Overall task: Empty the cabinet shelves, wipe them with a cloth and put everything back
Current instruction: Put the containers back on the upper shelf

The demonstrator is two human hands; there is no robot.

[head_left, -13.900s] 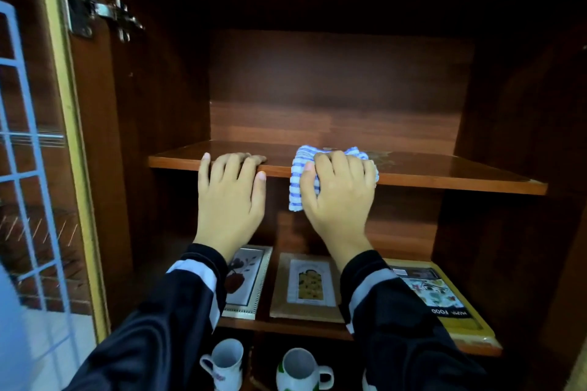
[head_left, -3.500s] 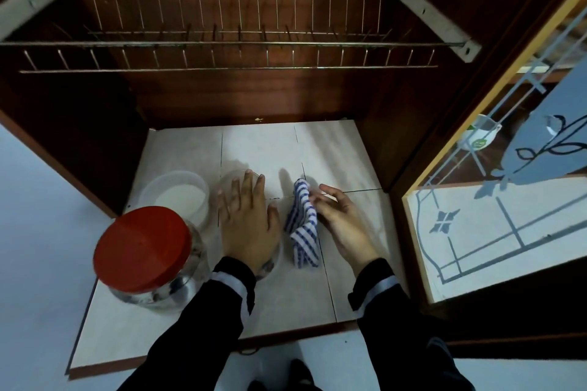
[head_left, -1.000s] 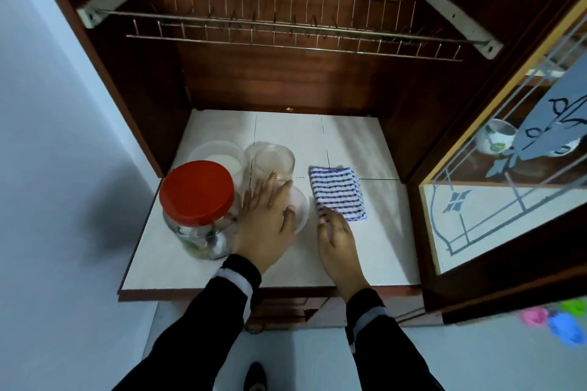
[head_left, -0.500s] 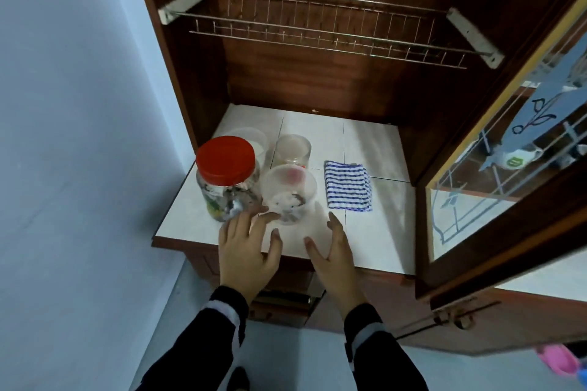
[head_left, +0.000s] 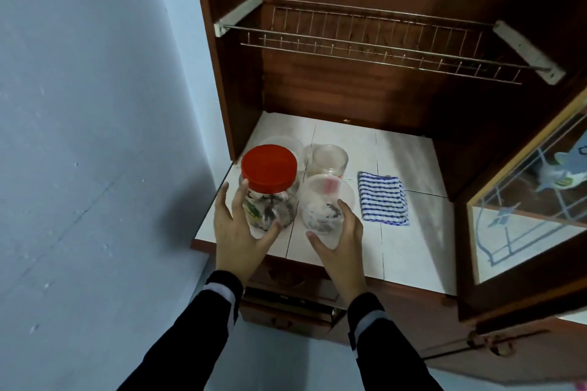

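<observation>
Both hands have been brought forward off the counter's (head_left: 413,247) front edge: the red-lidded jar (head_left: 269,182) is now gripped by the left hand (head_left: 239,233), the clear tub (head_left: 322,205) by the right hand (head_left: 341,243). Four containers (head_left: 328,157) are counted at the left edge, with one folded cloth (head_left: 382,198) beside them.

I'm seeing long black sleeves, left sleeve (head_left: 197,333) and right sleeve (head_left: 387,346), each with a pale grey band just above a black cuff. Left hand (head_left: 236,232) and right hand (head_left: 341,244) are bare.
</observation>
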